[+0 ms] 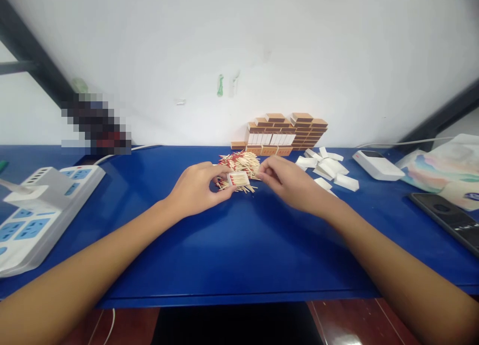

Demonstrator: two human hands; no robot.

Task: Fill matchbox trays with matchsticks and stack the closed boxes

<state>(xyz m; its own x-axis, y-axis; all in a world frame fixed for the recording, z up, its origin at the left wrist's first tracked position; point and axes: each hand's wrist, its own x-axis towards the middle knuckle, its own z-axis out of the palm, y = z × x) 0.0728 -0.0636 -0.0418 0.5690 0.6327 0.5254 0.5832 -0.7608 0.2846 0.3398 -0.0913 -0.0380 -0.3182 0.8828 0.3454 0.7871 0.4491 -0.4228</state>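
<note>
A small white matchbox tray (238, 178) with red-tipped matches in it is pinched in my left hand (198, 187), just in front of a loose pile of matches (239, 164) on the blue table (232, 245). My right hand (290, 182) reaches toward the pile from the right, its fingers curled and pinched together at the pile's edge; I cannot make out what they hold. Behind the pile stands a stack of brown matchboxes (286, 133) against the white wall.
Several empty white trays (329, 170) lie right of the pile. A white power strip (37, 210) sits at the left. A white device (377, 164), a patterned bag (445, 172) and a dark phone (447, 217) lie at the right. The table's front edge is near me.
</note>
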